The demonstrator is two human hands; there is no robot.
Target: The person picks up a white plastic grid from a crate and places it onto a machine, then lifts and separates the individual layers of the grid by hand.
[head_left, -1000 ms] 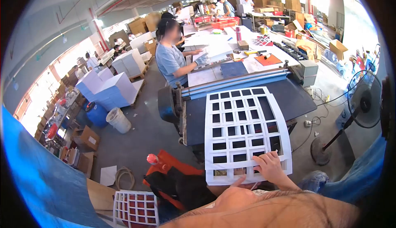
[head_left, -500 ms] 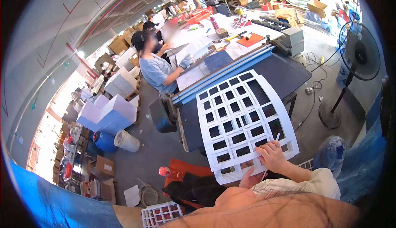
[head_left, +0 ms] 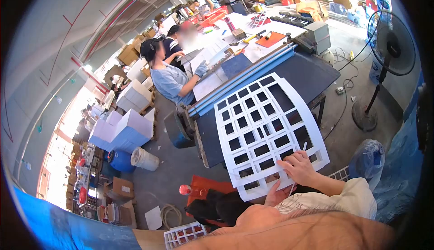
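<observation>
White die-cut grid sheet [head_left: 264, 128] lay under your right hand [head_left: 298, 167] fingers, spread flat on its near edge w/ nothing gripped; left hand [head_left: 276, 195] fingers curled beneath, grip unclear. Sheet overhung dark table [head_left: 312, 76].

- Only one view here, a head-worn cam with a heavy fisheye lens, so the corners go black and straight edges bow.
- It looks forward and down over the wearer's own chest and arm, which fill the bottom edge.
- Closest stuff: the right hand [head_left: 299, 168] and left hand [head_left: 275, 195] on a white die-cut sheet [head_left: 266, 132], right under the lens.
- Just past that is the dark machine table [head_left: 312, 76], seen from above at a tilt, horizon leaning.
- Further out the view takes in a seated co-worker [head_left: 169, 80], a standing fan [head_left: 391, 37] at right and the floor at left, all much smaller.
- No second view, so there's no overlap to compare.
</observation>
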